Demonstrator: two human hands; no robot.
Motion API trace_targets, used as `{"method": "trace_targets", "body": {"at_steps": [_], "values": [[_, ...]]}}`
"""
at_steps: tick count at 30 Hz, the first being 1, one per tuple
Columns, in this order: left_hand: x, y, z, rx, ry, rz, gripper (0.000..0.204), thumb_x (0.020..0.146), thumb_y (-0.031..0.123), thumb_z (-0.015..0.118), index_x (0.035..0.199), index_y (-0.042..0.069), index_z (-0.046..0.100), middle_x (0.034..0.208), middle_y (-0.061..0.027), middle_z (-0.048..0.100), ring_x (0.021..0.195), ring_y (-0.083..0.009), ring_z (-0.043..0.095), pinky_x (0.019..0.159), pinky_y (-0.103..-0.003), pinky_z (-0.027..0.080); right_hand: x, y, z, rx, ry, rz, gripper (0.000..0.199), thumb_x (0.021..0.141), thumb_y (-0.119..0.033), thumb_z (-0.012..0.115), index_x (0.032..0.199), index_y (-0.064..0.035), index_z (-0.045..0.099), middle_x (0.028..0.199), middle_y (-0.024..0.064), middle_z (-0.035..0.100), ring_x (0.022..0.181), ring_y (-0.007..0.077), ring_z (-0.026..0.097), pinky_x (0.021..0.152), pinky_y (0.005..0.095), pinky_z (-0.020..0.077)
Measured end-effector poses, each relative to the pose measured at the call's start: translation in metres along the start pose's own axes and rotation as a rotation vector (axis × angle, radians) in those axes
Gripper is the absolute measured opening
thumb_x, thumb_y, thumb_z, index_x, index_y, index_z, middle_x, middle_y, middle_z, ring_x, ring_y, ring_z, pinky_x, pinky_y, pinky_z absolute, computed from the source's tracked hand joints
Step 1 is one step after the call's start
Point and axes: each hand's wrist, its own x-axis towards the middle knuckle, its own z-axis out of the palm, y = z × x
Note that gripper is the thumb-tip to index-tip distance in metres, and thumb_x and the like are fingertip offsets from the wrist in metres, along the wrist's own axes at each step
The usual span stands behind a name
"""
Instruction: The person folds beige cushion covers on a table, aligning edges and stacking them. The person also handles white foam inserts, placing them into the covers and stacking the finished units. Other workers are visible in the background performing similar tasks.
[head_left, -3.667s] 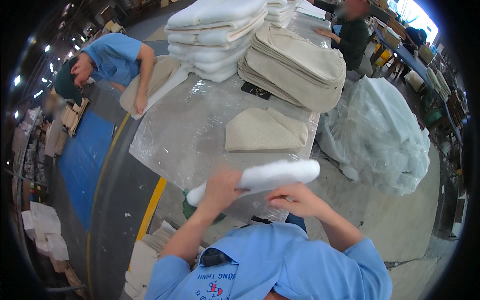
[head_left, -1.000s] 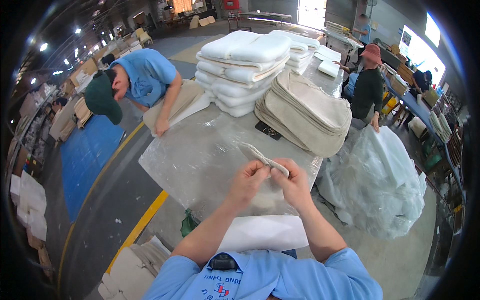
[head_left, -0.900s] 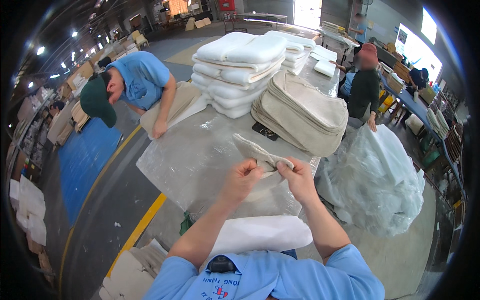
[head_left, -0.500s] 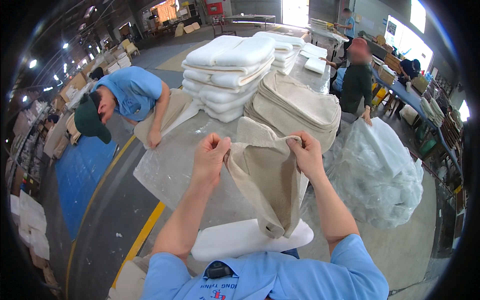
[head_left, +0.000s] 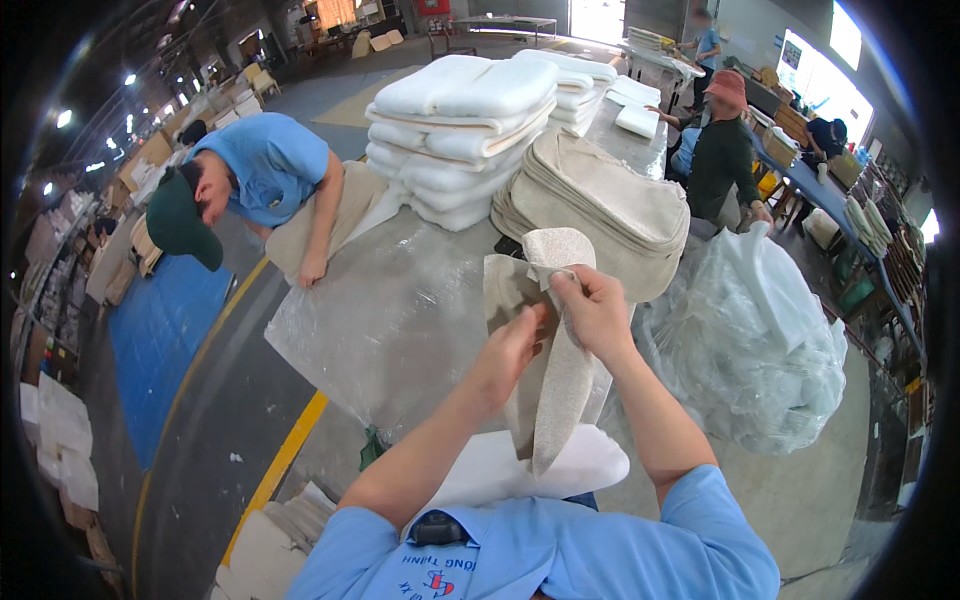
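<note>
A beige fabric cushion cover (head_left: 560, 390) hangs in front of me, its upper edge bunched and folded. My right hand (head_left: 597, 312) pinches that edge between thumb and fingers. My left hand (head_left: 512, 358) is beside the cover's left panel, fingers stretched toward it and apart; whether they touch the cloth is hard to see. Below the cover, a white foam or padding piece (head_left: 600, 463) lies against my front. Just beyond my hands is a pile of similar beige covers (head_left: 610, 210) on the plastic-wrapped table (head_left: 350, 330).
White padding pieces stand in a tall stack (head_left: 460, 130) behind the covers. At left a person in a green cap (head_left: 260, 170) leans over beige fabric. On the right, a person in a red hat (head_left: 720, 150) handles a large clear plastic bag (head_left: 750, 350).
My left hand has let go of the cover's left edge and moved right, toward the other hand. The cover, stretched wide before, now hangs narrower and folded from my right hand.
</note>
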Motion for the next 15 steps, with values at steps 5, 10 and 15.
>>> {"method": "trace_targets", "body": {"at_steps": [5,10,15], "values": [[0.037,0.016,-0.007,-0.475,-0.092,0.116,0.056,0.115,0.047,0.045,0.149,0.002,0.049,0.152,-0.0105,0.056,0.136,-0.0251,0.055,0.116,-0.044,0.042,-0.022,-0.014,0.021,-0.087,0.010,-0.112,0.019,0.094,-0.012,0.078,0.111,-0.0015,0.076,0.089,0.0061,0.068,0.076,0.0147,0.059,0.075,0.0307,0.0507],[0.050,0.050,-0.014,-0.470,0.114,0.279,0.042,0.110,0.033,0.062,0.139,0.003,0.062,0.137,-0.0094,0.069,0.126,-0.0234,0.065,0.110,-0.044,0.051,-0.053,0.002,0.024,-0.034,-0.028,-0.057,0.032,0.088,-0.006,0.080,0.120,-0.0038,0.073,0.086,0.0063,0.064,0.076,0.0154,0.057,0.072,0.0300,0.0498],[0.015,0.113,-0.036,-0.268,0.296,0.420,0.049,0.110,0.035,0.058,0.146,0.002,0.058,0.142,-0.0124,0.067,0.130,-0.0286,0.065,0.114,-0.048,0.050,-0.078,0.034,-0.020,-0.140,-0.254,-0.075,0.035,0.091,-0.006,0.081,0.124,-0.0047,0.072,0.096,0.0087,0.069,0.085,0.0169,0.064,0.078,0.0327,0.0540]]}}
